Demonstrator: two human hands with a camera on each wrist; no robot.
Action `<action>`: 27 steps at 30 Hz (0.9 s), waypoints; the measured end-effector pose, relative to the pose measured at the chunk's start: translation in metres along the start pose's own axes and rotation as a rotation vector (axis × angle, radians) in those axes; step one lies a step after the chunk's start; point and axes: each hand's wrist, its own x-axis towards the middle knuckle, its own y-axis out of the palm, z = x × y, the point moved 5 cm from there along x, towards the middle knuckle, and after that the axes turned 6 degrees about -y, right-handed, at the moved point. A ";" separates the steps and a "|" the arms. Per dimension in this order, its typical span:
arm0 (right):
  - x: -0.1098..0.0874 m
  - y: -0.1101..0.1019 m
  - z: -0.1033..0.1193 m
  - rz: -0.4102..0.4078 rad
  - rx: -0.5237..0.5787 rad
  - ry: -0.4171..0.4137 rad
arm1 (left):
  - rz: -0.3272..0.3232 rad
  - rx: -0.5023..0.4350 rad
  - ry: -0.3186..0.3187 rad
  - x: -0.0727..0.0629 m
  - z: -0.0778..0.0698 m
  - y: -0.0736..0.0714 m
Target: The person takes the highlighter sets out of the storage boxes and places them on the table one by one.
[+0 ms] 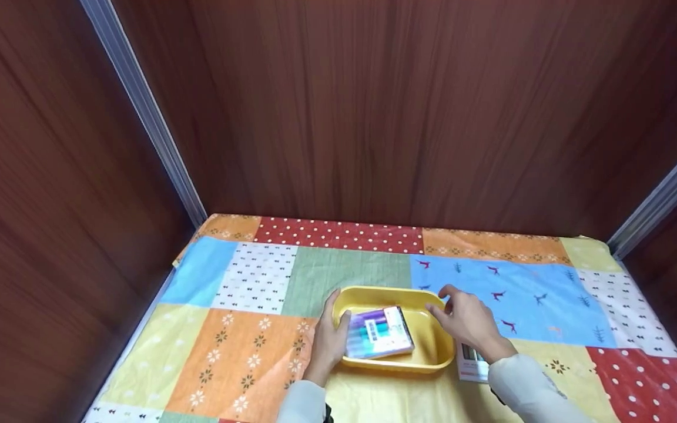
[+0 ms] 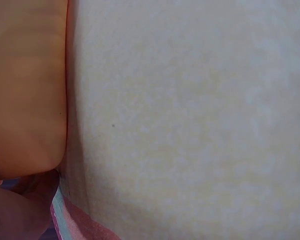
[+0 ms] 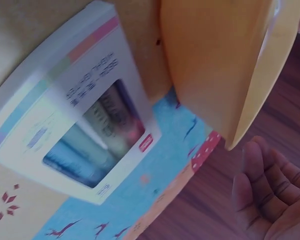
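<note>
A yellow plastic basket sits on the patchwork cloth, holding a clear pack of coloured pens that lies aslant in its left part. My left hand grips the basket's left end, thumb over the rim and fingers along the outside; the left wrist view shows only part of this hand by the basket wall. At the right rim, my right hand hovers with loosely bent fingers, and the right wrist view shows it apart from the basket. A white windowed box of highlighters lies right of the basket, partly under my right wrist.
A patchwork cloth covers the table. Brown wood-grain panels rise behind it and on both sides, with metal strips at the corners.
</note>
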 end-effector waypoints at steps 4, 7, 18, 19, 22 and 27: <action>0.003 0.005 0.006 0.022 0.008 0.010 | -0.003 0.009 -0.001 -0.001 0.000 0.000; 0.004 0.009 0.009 0.045 0.014 0.027 | -0.003 0.011 0.006 0.000 0.000 0.000; 0.009 0.022 0.025 0.064 -0.011 -0.034 | 0.017 0.009 0.017 -0.001 0.001 0.000; 0.010 0.024 0.026 0.072 -0.011 -0.031 | 0.017 0.011 0.014 -0.001 0.001 0.000; 0.011 0.029 0.029 0.096 -0.014 -0.022 | 0.012 0.019 0.017 0.000 0.001 -0.001; 0.014 0.036 0.035 0.120 -0.028 -0.025 | 0.005 0.010 0.013 0.000 0.001 -0.001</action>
